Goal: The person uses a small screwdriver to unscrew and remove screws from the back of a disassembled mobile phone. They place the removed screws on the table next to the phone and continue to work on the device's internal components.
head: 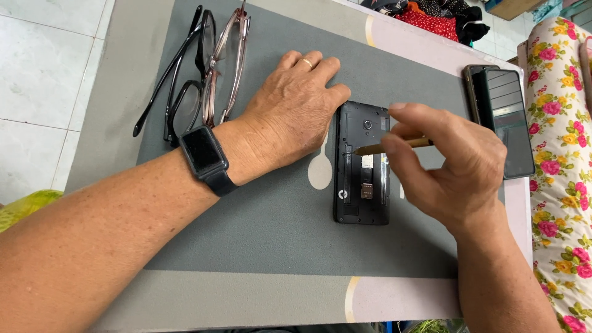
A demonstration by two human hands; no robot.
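A black phone with its back cover off lies on a grey mat, its inner slots and camera showing. My left hand rests flat on the mat, fingers closed, its thumb side pressed against the phone's left edge; a dark smartwatch sits on that wrist and a ring on one finger. My right hand pinches a thin brass-coloured tool, whose tip touches the phone's upper inner part.
Two pairs of glasses lie folded at the mat's far left. Two stacked phones sit at the right edge. A floral cloth runs along the right. White floor tiles show at left, and red fabric beyond the table.
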